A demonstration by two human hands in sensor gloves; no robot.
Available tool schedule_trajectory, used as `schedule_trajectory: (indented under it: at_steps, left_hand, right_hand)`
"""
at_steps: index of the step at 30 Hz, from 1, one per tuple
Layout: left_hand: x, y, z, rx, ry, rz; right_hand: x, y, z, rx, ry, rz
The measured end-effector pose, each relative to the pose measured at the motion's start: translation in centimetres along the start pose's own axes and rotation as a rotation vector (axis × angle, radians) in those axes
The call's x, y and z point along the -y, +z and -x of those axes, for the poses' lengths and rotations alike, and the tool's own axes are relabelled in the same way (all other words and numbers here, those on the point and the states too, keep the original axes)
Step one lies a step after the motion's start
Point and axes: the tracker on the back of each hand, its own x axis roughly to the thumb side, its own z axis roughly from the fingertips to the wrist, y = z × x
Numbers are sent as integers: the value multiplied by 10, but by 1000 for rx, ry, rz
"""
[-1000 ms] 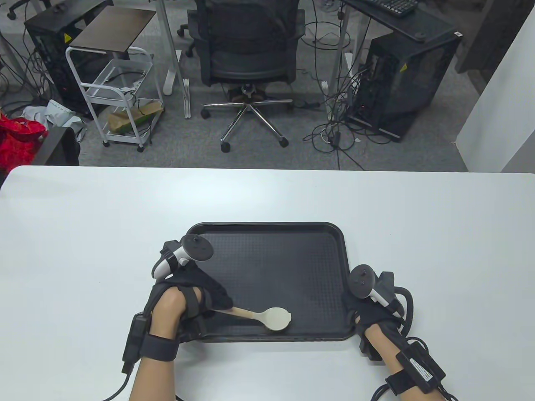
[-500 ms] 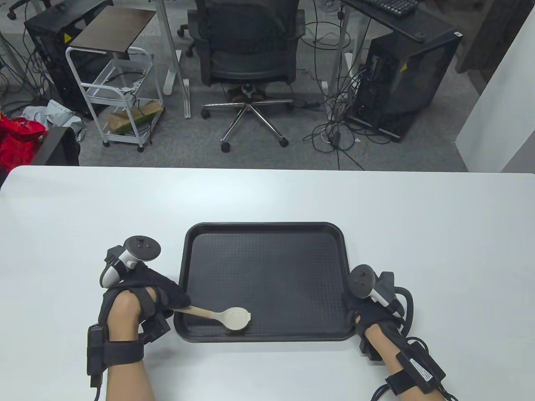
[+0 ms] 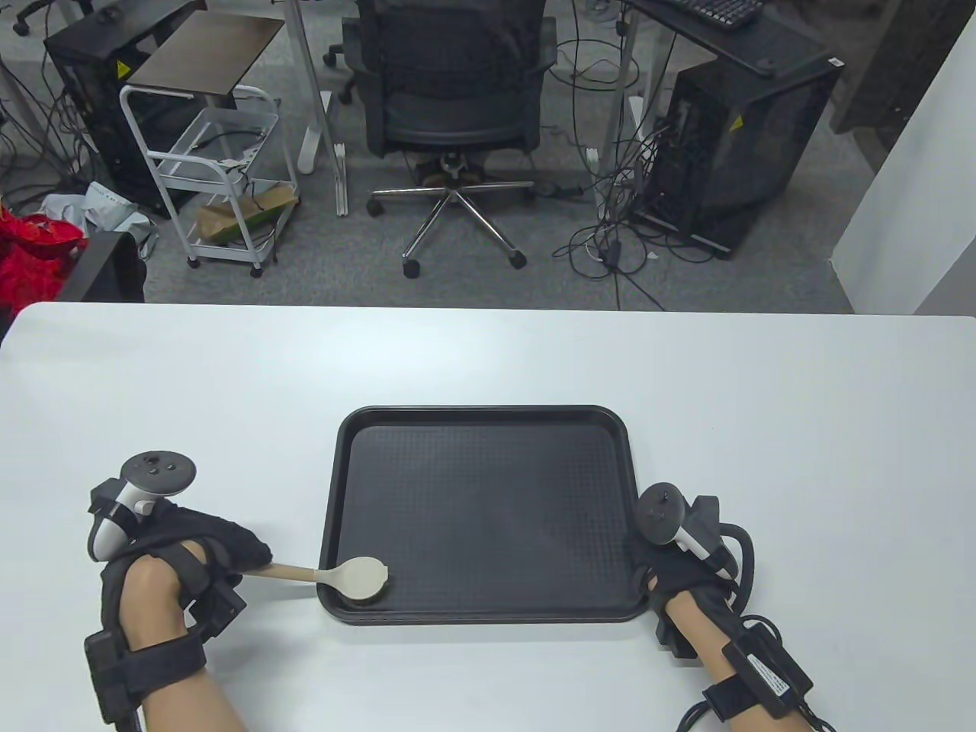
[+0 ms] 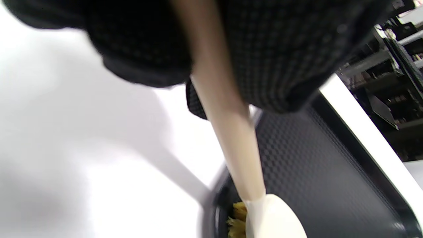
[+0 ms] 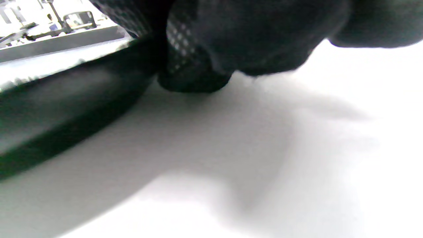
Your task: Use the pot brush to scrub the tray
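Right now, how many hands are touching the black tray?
1. The right hand rests against the tray at its right edge. The left hand is off it, on the table, holding the pot brush.

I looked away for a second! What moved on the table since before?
The left hand, gripping the pale wooden-handled pot brush, slid left, dragging the brush head along the near edge to the near-left corner of the black plastic tray. The right hand kept resting at the tray's right edge; the tray stayed put.

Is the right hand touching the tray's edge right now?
Touching. The right wrist view shows right hand fingers pressed against the tray rim.
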Motion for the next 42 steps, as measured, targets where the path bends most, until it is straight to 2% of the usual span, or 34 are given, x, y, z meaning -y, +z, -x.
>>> schedule_trajectory:
  at_steps: [3, 7, 9, 14, 18, 20, 26, 28, 31, 35, 42]
  left_hand:
    - [-5, 3, 7, 0, 29, -17]
    - [-8, 2, -1, 155, 95, -11]
    - [-6, -2, -15, 282, 140, -11]
    - [17, -6, -65, 423, 212, 32]
    - [56, -7, -123, 423, 166, 27]
    - [84, -11, -151, 398, 176, 33]
    - [148, -32, -209, 328, 89, 50]
    - [166, -44, -224, 311, 57, 108]
    - [182, -51, -238, 296, 112, 32]
    - [198, -56, -258, 266, 60, -47]
    - [224, -65, -277, 242, -5, -23]
  right_hand:
    - [0, 0, 0, 0, 0, 0]
    - [0, 0, 0, 0, 0, 0]
    - [0, 0, 0, 1, 0, 0]
    - [0, 0, 0, 1, 1, 1]
    - [0, 0, 0, 1, 1, 1]
    - [0, 0, 0, 0, 3, 2]
    - [0, 0, 0, 2, 1, 2]
    - [0, 0, 0, 2, 2, 4]
    - [0, 0, 0, 3, 3, 4]
    - [0, 0, 1, 7, -12, -3]
    - [0, -1, 1, 9, -16, -4]
